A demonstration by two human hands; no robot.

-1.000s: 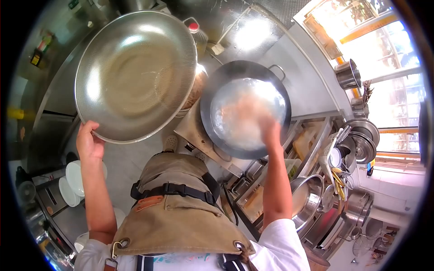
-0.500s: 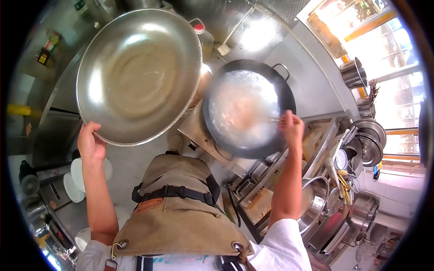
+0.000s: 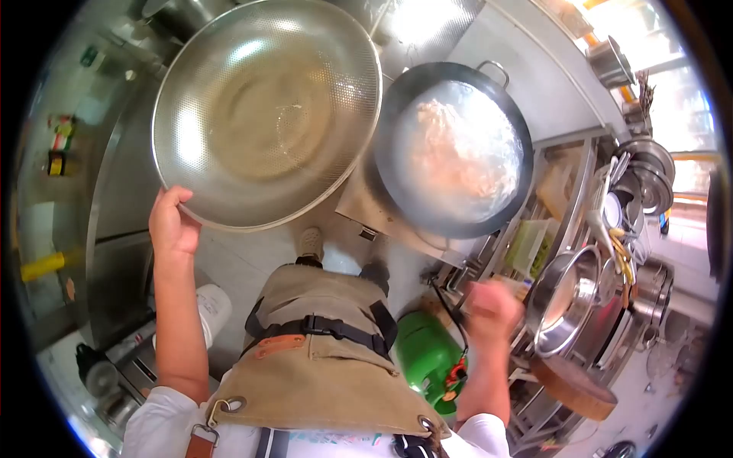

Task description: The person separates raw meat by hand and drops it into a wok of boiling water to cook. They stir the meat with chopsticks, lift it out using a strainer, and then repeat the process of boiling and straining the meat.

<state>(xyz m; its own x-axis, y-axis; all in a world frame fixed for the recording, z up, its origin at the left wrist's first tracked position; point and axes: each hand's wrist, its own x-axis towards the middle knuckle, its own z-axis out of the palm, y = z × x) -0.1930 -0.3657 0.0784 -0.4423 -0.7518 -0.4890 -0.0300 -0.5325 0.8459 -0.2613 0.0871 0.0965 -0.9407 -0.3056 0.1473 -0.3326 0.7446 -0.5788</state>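
My left hand (image 3: pixel 174 221) grips the near rim of a wide, shallow colander (image 3: pixel 267 114), its metal wall full of fine holes. The colander is held up to the left of a dark wok (image 3: pixel 508 221), tilted so its inside faces me; it looks bare and wet. In the wok, pale pinkish pieces of food (image 3: pixel 458 153) lie in whitish, steaming liquid. My right hand (image 3: pixel 495 309) is apart from the wok, nearer my body, and blurred. Its fingers look curled into a fist; anything inside them is hidden.
Below the wok is a stove (image 3: pixel 366 210). A green gas cylinder (image 3: pixel 424 355) stands beside my apron, with a hose running up. Along the right are shelves with a steel bowl (image 3: pixel 565 301), a round wooden board (image 3: pixel 573 385) and hanging pans. A white bucket (image 3: pixel 214 309) stands at left.
My right hand has left the wok, where it held a thin handle in the liquid, and moved down towards me. The colander stays in my left hand. The view has shifted, and the green cylinder now shows.
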